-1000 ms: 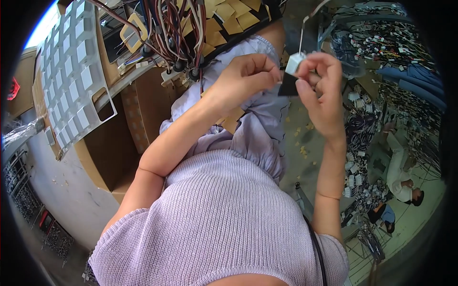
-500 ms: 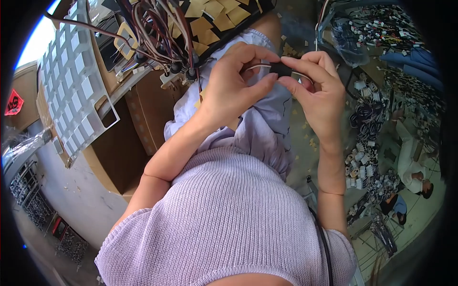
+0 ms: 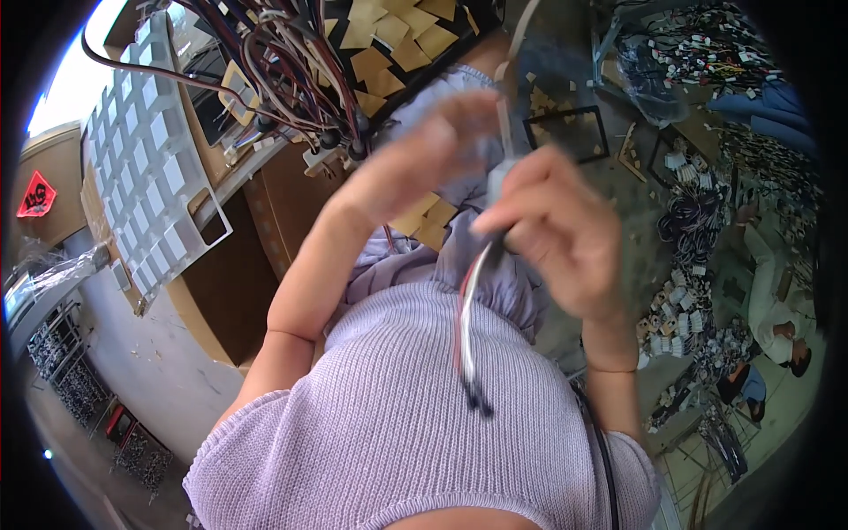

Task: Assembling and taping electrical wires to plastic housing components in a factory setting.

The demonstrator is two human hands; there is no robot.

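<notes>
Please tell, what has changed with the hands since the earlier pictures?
The right hand, gripping a cable, has moved nearer the lilac top, over which loose wires now hang. The left hand, blurred, has parted from the right; its hold is unclear. The pale sheet and wire bundle stayed.

Workshop, wiring or cable work by its stock. Thick bundle of brown and dark cables (image 3: 296,75) up front, beside tan paper-like pieces (image 3: 389,40) scattered over black surface. Off to right, masses of thin wires with small connectors (image 3: 707,66), coiled dark wires (image 3: 689,219), heap of white connectors (image 3: 676,318). Open cardboard box (image 3: 208,309) on left; rack hung with small parts (image 3: 57,344) beyond. Two other people at far right: one in pale clothes (image 3: 767,296), one in blue (image 3: 753,390).
</notes>
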